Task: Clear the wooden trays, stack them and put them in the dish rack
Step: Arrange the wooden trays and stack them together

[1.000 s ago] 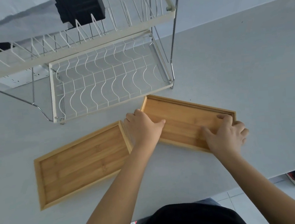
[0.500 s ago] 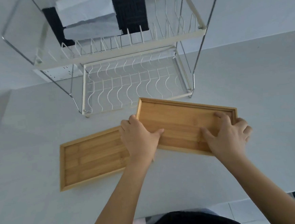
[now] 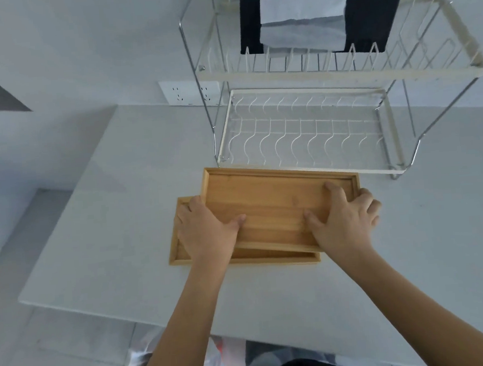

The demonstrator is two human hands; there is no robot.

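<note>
Hands [image 3: 209,234] [image 3: 344,221] hold upper tray [image 3: 276,200] over lower tray [image 3: 182,256].

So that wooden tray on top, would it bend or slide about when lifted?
The upper tray looks like rigid slatted wood, so it probably stays flat rather than flexing. It sits askew over the lower tray, so it might slide on that smooth wood if pushed. The left hand and right hand each hold an end, and its raised rim likely helps the grip.
</note>
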